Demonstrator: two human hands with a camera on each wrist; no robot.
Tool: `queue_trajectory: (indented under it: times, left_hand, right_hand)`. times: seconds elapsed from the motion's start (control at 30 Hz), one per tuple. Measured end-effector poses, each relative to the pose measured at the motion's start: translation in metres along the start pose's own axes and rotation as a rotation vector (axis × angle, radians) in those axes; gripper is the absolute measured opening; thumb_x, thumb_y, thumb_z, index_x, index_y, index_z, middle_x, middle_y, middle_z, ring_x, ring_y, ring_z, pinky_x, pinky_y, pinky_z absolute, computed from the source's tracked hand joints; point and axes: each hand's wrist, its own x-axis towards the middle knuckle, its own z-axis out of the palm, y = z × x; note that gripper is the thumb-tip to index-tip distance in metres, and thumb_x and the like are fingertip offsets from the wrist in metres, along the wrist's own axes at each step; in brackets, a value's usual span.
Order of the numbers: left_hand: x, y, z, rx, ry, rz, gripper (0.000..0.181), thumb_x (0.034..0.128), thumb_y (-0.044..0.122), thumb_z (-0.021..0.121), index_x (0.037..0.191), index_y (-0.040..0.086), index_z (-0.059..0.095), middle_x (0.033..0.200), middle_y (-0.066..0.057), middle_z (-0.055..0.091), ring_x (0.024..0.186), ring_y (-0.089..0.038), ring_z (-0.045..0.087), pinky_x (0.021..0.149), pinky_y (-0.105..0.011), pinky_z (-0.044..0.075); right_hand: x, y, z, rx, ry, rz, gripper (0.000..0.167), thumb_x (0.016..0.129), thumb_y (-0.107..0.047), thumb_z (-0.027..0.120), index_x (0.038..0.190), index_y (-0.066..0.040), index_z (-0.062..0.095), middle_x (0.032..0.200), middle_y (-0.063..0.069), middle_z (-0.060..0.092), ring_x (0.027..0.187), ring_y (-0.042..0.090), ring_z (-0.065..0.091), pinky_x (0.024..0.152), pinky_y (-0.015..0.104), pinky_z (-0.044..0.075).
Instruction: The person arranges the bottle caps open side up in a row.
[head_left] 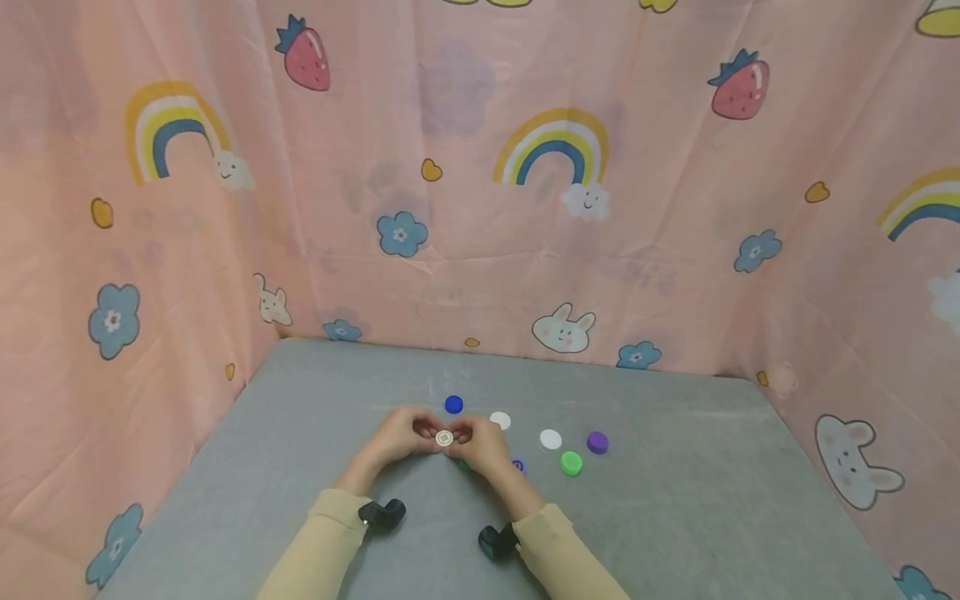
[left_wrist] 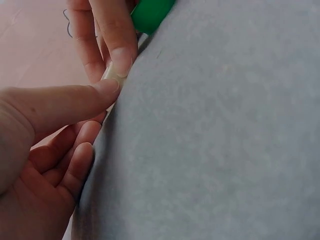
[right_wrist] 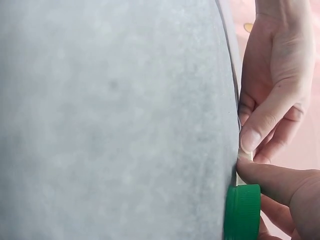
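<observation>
A small cream round cap (head_left: 445,437) with a ringed pattern on its face lies between both hands, low at the table. My left hand (head_left: 401,435) pinches its left side, thumb on the near edge. From the other side my right hand (head_left: 482,446) pinches it too. In the left wrist view only a thin strip of the cream cap (left_wrist: 115,72) shows between the two thumbs. A dark green ribbed bottle cap (right_wrist: 243,212) stands beside the right thumb; in the head view the right hand mostly covers it.
Around the hands on the grey table (head_left: 675,517) lie a blue cap (head_left: 453,404), two white caps (head_left: 551,439), a purple cap (head_left: 597,442) and a light green cap (head_left: 571,463). A purple-and-white cap (head_left: 519,466) is partly behind the right wrist. A pink printed curtain (head_left: 465,283) surrounds the table.
</observation>
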Motion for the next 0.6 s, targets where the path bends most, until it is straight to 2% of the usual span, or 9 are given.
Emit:
queue_trajectory:
  times: [0.4,0.6]
  left_hand:
    - [-0.0005,-0.0003,0.0007,0.025,0.011,-0.013,0.021,0.0712,0.009,0.082,0.090,0.010,0.072,0.079,0.000,0.067,0.072,-0.010,0.058,0.066,-0.025,0.049]
    - [-0.0033,0.0013,-0.0010,0.007,0.013,0.015,0.019,0.0753,0.010,0.079,0.092,0.009,0.072,0.080,-0.001,0.067,0.073,-0.010,0.059,0.066,-0.023,0.049]
  right_hand:
    - [0.0016,0.0007,-0.0011,0.010,-0.011,-0.012,0.026,0.069,-0.008,0.083,0.092,-0.006,0.071,0.082,0.006,0.070,0.072,0.010,0.061,0.064,0.024,0.050]
    - [0.0031,0.0010,-0.0041,0.060,-0.043,-0.044,0.027,0.071,-0.009,0.081,0.095,-0.003,0.070,0.085,0.008,0.070,0.076,0.014,0.064,0.066,0.024,0.052]
